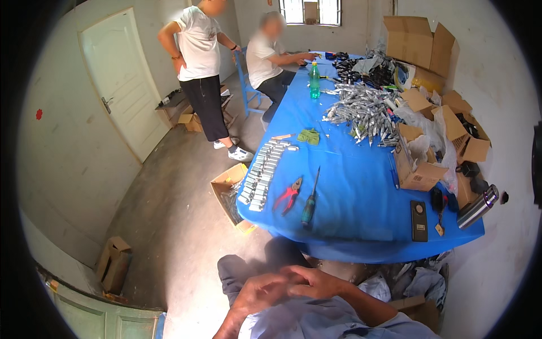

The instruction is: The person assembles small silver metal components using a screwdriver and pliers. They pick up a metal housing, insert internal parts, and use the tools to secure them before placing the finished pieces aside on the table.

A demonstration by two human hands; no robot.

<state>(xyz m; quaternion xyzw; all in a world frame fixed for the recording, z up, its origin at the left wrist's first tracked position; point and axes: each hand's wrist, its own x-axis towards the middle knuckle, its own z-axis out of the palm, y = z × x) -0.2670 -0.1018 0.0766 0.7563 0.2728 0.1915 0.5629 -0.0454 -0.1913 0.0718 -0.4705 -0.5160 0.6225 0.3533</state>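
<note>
My left hand (262,292) and my right hand (314,282) are together above my lap, away from the table. Their fingers meet between them and look blurred, so I cannot tell whether they are open or closed. No object shows in either. On the blue-covered table (350,198) ahead, red-handled pliers (289,196) lie beside a screwdriver (310,200) with a dark green handle. Left of them, small silver metal pieces (263,175) are lined up in rows. A green cloth (309,136) lies just beyond.
A large pile of silver parts (361,113) spreads toward the table's far right, near open cardboard boxes (415,161). A phone (419,220) and steel flask (478,207) lie at the near right. One person (265,59) sits at the table; another (199,48) stands behind.
</note>
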